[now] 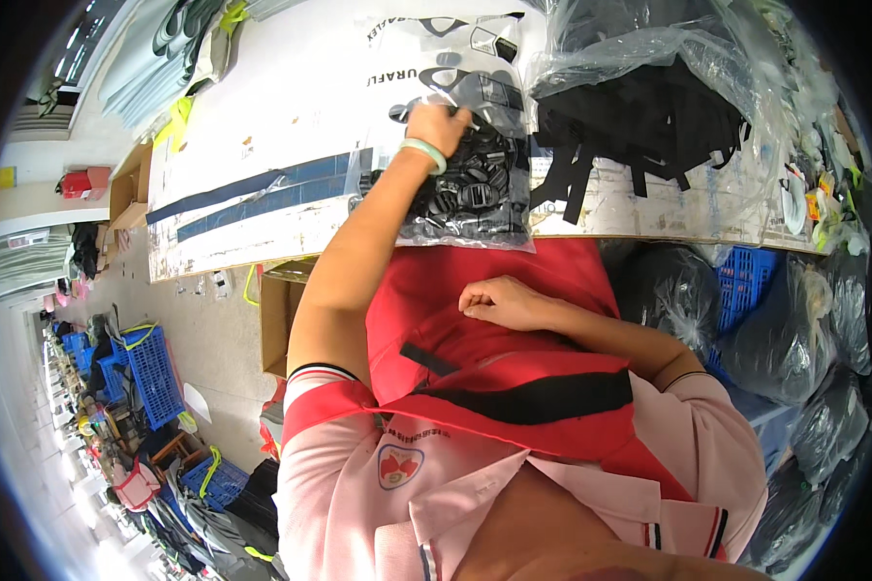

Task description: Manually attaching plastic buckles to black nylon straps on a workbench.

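Note:
A clear plastic bag (460, 228) with dark print lies on the table, filled with black plastic buckles (477, 197). My left hand (439, 128), with a pale green bangle at the wrist, is at the upper middle of this bag. Its fingers are curled down against the film and the buckles; what they grip, if anything, is hidden. In front of my red apron (494, 266), below the table edge, my right hand (504, 302) is loosely closed, with nothing visible in it. Two dark blue strips (271, 198) lie flat on the table, left of the bag.
Right of the buckles, black straps and fabric pieces (639, 126) spill from a large clear bag (746, 68). The worn white table (291, 97) ends just before my body. Stuffed plastic bags (785, 329) and a blue crate (743, 286) stand low right; more blue crates (150, 373) stand left.

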### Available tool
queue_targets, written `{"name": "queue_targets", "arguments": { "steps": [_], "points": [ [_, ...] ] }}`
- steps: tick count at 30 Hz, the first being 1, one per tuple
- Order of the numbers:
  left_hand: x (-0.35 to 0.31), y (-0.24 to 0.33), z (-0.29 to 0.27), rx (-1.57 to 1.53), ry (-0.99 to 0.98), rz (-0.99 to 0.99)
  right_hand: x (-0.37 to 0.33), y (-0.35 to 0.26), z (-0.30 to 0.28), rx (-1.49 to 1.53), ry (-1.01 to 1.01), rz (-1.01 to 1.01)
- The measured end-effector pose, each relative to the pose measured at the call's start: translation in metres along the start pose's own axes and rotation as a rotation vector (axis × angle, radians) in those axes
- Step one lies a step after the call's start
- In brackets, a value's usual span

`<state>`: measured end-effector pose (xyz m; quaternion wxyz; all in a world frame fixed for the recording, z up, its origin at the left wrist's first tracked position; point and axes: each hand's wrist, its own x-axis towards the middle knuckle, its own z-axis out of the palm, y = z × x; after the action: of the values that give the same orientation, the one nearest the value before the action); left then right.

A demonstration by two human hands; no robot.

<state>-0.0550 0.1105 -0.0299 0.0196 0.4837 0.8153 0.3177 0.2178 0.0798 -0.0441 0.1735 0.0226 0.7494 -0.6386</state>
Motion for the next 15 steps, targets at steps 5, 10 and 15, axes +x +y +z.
{"name": "queue_targets", "arguments": {
  "steps": [5, 10, 15],
  "points": [
    [-0.017, -0.033, -0.030, -1.057, -0.049, -0.746, -0.002, -0.005, -0.001, 0.044, 0.038, -0.009],
    [-0.058, -0.022, -0.047, -2.026, -0.251, -0.886, 0.001, -0.021, -0.008, 0.244, 0.156, -0.090],
    [-0.121, 0.053, -0.072, -1.752, -0.417, -0.766, 0.008, -0.067, -0.051, 0.307, 0.521, -0.240]
  ]
}}
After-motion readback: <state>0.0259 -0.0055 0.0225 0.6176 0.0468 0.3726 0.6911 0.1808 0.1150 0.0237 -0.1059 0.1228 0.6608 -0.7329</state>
